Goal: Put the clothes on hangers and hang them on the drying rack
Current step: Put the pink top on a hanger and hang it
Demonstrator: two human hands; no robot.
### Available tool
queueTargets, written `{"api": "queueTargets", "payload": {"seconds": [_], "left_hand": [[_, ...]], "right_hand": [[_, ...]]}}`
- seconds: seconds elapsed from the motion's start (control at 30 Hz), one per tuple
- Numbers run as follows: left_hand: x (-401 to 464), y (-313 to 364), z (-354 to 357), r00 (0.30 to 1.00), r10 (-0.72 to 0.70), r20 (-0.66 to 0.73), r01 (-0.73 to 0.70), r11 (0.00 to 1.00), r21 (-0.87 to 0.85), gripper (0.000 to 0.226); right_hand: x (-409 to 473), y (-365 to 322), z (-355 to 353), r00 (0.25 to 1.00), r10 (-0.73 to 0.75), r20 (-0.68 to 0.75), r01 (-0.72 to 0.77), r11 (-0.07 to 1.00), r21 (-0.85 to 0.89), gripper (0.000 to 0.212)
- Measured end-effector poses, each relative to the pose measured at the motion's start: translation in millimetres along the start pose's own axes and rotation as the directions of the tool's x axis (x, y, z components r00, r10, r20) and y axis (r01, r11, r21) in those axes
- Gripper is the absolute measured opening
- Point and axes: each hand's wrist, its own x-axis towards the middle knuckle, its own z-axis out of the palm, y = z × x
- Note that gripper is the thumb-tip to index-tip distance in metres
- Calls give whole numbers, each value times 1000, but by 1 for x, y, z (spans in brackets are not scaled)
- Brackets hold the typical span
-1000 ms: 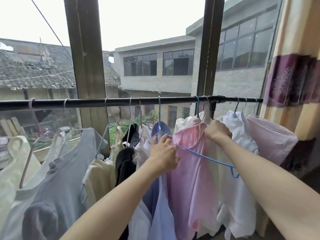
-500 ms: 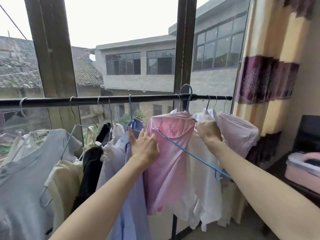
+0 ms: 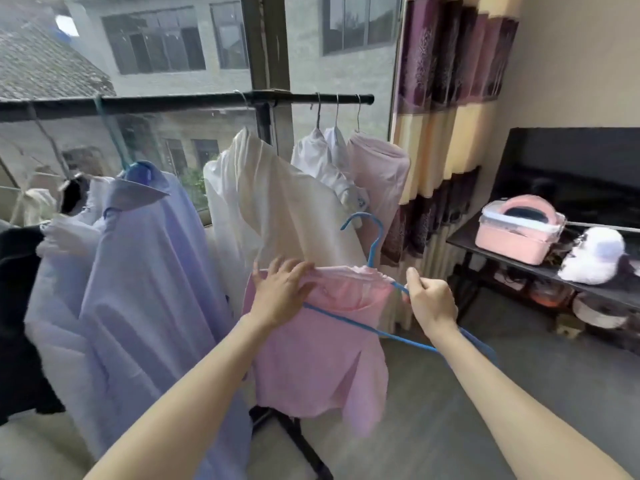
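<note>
A pale pink cotton shirt (image 3: 311,348) on a thin blue wire hanger (image 3: 372,317) is shown held off the black metal drying-rack bar (image 3: 194,102), below it and in front of the hung clothes. The hanger's hook (image 3: 367,233) is seen free in the air, tilted, with its open end turned to the left and touching no bar. The left hand (image 3: 280,296) is laid on the shirt's upper left edge, fingers spread and bent over the collar hem, the cloth being gripped there. The right hand (image 3: 431,303) is curled round the hanger's right arm, just beyond the shirt's right shoulder; the hanger's far right end is seen projecting past the wrist, uncovered by cloth.

Directly behind the pink shirt a cream-white garment (image 3: 273,202) is hung; to its left a lavender-blue collared shirt (image 3: 145,271) is hung on a teal hook. Between those two hooks a stretch of bare bar is visible. At the bar's right end three metal hooks are crowded together, carrying two white garments (image 3: 318,157) and a pale mauve garment (image 3: 379,174), close to the purple-and-cream striped curtain (image 3: 446,109).

To the right, a dark low desk (image 3: 464,239) is seen bearing a pink plastic lidded box (image 3: 516,230) and a white fluffy object (image 3: 595,254). Open grey floor (image 3: 450,410) lies between the rack's foot and the desk's edge.
</note>
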Motion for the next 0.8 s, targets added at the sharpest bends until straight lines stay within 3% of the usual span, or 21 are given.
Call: {"api": "queueTargets", "payload": {"seconds": [0.1, 0.3, 0.5, 0.6, 0.7, 0.8], "left_hand": [[-3, 20, 18, 990, 109, 93, -100, 990, -97, 21], [-32, 69, 70, 975, 112, 191, -72, 977, -203, 22], [-42, 118, 86, 964, 128, 231, -68, 966, -250, 21], [-49, 131, 87, 946, 128, 299, -32, 951, -307, 21], [-49, 145, 83, 914, 203, 350, -45, 911, -410, 21], [-48, 158, 80, 847, 302, 438, -24, 844, -536, 19]], "right_hand": [[-3, 35, -20, 998, -47, 50, 53, 992, -115, 57], [-10, 77, -48, 937, -193, 291, 294, 884, -364, 34], [6, 84, -35, 957, -30, 288, 197, 796, -572, 41], [11, 89, -37, 956, -58, 289, 184, 882, -433, 33], [11, 91, -39, 982, -51, 184, 82, 983, -164, 26], [10, 90, -41, 988, -26, 150, 16, 997, 74, 28]]}}
